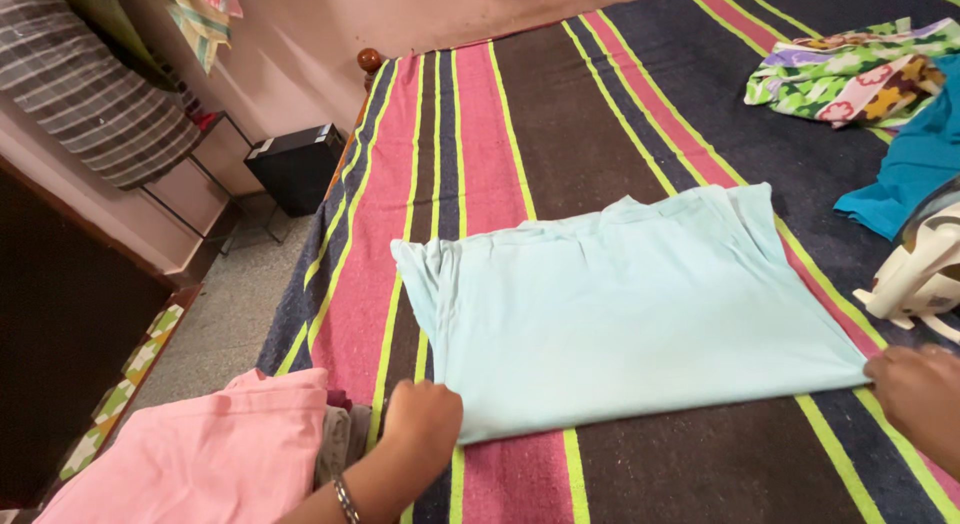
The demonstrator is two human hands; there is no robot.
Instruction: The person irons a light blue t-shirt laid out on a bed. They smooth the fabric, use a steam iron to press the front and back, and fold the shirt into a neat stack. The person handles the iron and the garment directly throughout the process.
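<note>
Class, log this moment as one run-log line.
left hand: on near-left corner of folded pale blue cloth | right hand: on near-right corner | surface: striped blanket

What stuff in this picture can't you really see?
- White iron: head view, cut off by the right edge.
- Right hand: partly cut off by the right edge, grip unclear.
- Left hand: fingertips curl out of sight at the light blue cloth.
- Pink cloth: cut off by the bottom edge.

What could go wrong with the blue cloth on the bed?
The iron sits close to the light blue cloth and the right hand; a bump might tip it or touch skin. The left hand pins only one corner, so a tug could wrinkle the fold. The pink cloth at the bed's edge may slide off.
</note>
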